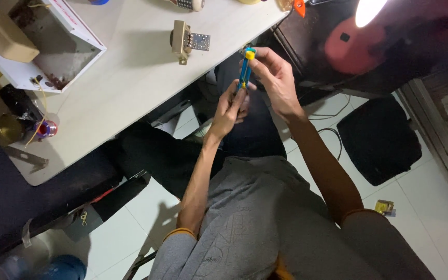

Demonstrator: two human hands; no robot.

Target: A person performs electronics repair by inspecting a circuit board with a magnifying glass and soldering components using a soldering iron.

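The left hand [230,107] was closed in a loose pinch, its fingertips gathered round the lower end of a slim blue plastic tool with a yellow cap [245,70]. The right hand [276,78] was also closed on the tool, thumb and forefinger gripping its upper part just under the yellow end, the other fingers curled behind it. Neither palm was spread; both hands touched each other's fingertips near the tool's middle.

The tool stood nearly upright in the view, narrow and stick-like, blue along its length with yellow at the top and a small yellow spot lower down. What its tip looked like could not be told, since the fingers hid it. It was held in the air over the person's dark-trousered lap, just off the edge of the pale white tabletop [130,78].

Both forearms reached forward from grey sleeves, bare from the elbow, converging at the tool; the left wrist was straight, the right bent slightly inward.

On the tabletop, near the hands, lay a small beige electrical part with a perforated circuit board [187,41], and farther left an open white box [53,52].
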